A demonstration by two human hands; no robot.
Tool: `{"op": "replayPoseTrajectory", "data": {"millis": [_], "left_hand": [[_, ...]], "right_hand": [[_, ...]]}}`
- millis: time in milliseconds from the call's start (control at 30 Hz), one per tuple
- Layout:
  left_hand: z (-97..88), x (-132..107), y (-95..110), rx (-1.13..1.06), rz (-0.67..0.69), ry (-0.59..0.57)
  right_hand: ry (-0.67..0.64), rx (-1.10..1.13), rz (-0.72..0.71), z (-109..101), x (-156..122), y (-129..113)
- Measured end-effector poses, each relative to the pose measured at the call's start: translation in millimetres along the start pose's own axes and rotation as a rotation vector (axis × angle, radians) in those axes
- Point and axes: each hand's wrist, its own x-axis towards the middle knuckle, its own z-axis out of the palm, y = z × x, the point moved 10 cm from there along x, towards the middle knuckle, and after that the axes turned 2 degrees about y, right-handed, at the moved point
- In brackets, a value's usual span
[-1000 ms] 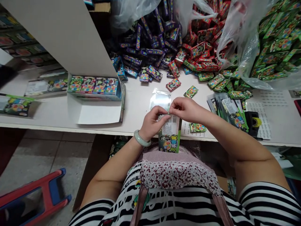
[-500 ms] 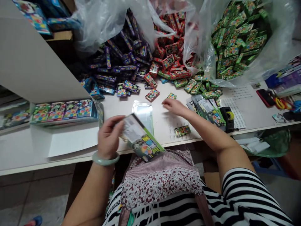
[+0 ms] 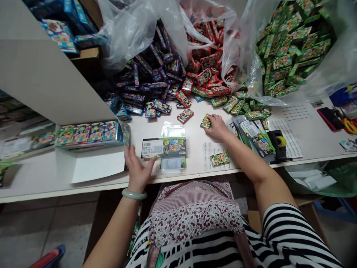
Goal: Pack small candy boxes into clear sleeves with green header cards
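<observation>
My left hand, slightly blurred, has its fingers spread beside the raised end flap of a display box; whether it touches the flap I cannot tell. Several small boxes stand in a row at the back of that display box. To the right of this hand, a flat printed pouch lies on top of clear plastic pouches. My right hand has its fingers on a small green box on the table. Nearer me, another small green box rests on a sticker sheet.
Heaps of purple boxes, red boxes and green boxes spill from plastic bags at the back. Printed pouches and a black tape dispenser are at right. A white panel rises at left.
The printed pouch has left my left hand and now lies on the clear pouches. That hand has moved to the display box's flap. My right hand has closed on the small green box.
</observation>
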Motion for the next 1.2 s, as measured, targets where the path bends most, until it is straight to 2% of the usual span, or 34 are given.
{"op": "replayPoseTrajectory", "data": {"millis": [67,133,200,300,367,433,500,600,733,900,1033,1200], "left_hand": [[17.6,5,32,0.19,0.191,-0.143],[49.9,13,49,0.309,0.311,-0.388],[74.4,25,51,0.406,0.335,-0.565],[91.5,41,44,0.485,0.332,-0.684],[90.6,45,46,0.485,0.357,-0.666],[81.3,45,53,0.454,0.399,-0.595],[67.5,42,63,0.395,0.431,-0.521],[46.9,38,72,0.293,0.425,-0.454],[38.2,34,73,0.186,0.395,-0.475],[40.8,30,80,0.164,0.437,-0.476],[39.6,28,83,0.213,0.454,-0.471],[38.9,23,82,0.254,0.486,-0.479]], "right_hand": [[-0.006,0.018,-0.007,-2,1,2],[-0.019,0.084,-0.023,-8,0,-4],[-0.016,0.203,-0.094,-23,-9,-23],[-0.051,0.449,-0.305,-44,-40,-78],[-0.153,0.653,-0.409,-47,-66,-115],[-0.259,0.844,-0.439,-43,-83,-142],[-0.293,0.953,-0.408,-38,-88,-151],[-0.275,0.969,-0.316,-35,-81,-142],[-0.3,0.773,-0.328,-38,-77,-137],[-0.069,0.417,-0.366,-60,-74,-135],[-0.042,0.188,-0.434,-60,-78,-142],[0.008,0.046,-0.395,-65,-82,-142]]}}
